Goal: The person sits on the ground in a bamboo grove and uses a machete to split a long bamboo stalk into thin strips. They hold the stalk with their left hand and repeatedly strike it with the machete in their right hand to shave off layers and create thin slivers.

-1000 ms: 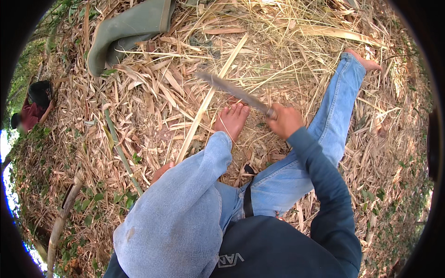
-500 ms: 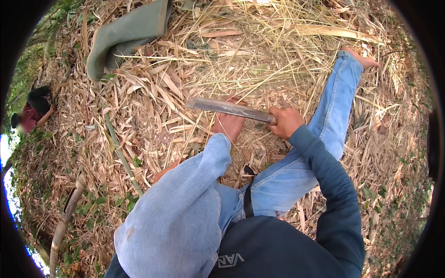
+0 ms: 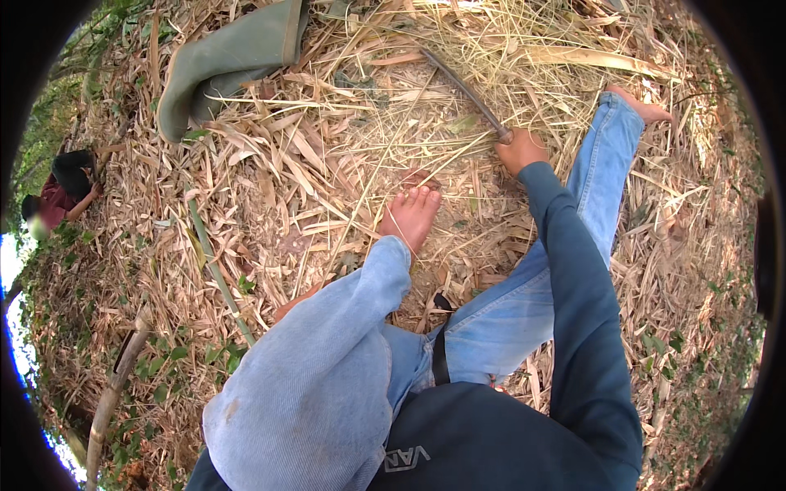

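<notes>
My right hand (image 3: 521,151) is closed around the handle of a machete (image 3: 467,88). Its dark blade points up and to the left, seen nearly edge-on, above thin pale split strips (image 3: 491,65) strewn on the ground. Of my left hand (image 3: 296,303), only a small bit of skin seems to show beyond my bent left leg; its fingers are hidden. My bare left foot (image 3: 409,217) rests on the ground between the blade and my knee.
Dark green rubber boots (image 3: 233,53) lie at the upper left. A green stick (image 3: 214,270) lies left of my knee, and a thicker pole (image 3: 115,401) farther left. Another person (image 3: 65,192) sits at the far left. Dry leaves (image 3: 270,188) cover the ground.
My right hand has moved away from me and slightly right with the machete. The blade has swung from lying across my left foot to pointing away, uncovering the foot.
</notes>
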`<action>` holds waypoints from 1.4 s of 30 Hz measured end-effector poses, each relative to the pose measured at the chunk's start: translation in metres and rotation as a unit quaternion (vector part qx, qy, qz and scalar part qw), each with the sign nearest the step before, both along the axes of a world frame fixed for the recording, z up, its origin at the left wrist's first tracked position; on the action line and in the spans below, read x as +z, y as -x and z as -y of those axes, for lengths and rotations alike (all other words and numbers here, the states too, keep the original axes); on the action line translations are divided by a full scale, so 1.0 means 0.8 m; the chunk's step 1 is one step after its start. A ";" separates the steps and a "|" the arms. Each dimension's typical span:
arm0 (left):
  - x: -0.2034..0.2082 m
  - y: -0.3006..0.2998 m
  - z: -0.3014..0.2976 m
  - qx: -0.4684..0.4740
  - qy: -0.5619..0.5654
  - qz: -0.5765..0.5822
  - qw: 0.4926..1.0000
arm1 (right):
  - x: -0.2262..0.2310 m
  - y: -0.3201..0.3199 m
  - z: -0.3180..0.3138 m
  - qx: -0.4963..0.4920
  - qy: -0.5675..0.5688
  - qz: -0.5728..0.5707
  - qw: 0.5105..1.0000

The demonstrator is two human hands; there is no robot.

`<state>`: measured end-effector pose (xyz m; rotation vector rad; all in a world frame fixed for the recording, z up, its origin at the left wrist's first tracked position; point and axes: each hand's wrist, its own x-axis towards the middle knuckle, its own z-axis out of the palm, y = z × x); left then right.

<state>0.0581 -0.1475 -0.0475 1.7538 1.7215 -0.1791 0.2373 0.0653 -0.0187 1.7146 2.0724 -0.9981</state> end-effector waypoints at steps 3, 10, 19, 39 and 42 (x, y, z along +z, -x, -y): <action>-0.007 0.004 0.009 -0.034 -0.050 -0.025 0.998 | 0.013 0.000 0.034 0.088 -0.021 -0.062 0.994; -0.058 0.001 0.027 -0.023 -0.093 -0.060 0.994 | 0.038 -0.009 0.124 0.216 -0.053 -0.108 0.969; 0.004 0.004 -0.021 0.092 0.143 0.043 0.985 | 0.019 -0.022 0.078 0.194 -0.004 -0.060 0.979; -0.072 0.006 0.038 -0.003 -0.268 -0.062 0.961 | 0.077 0.023 0.125 0.275 0.009 -0.099 0.956; -0.024 0.003 0.014 -0.043 -0.188 -0.060 0.979 | 0.015 -0.004 0.120 0.137 -0.063 -0.113 0.982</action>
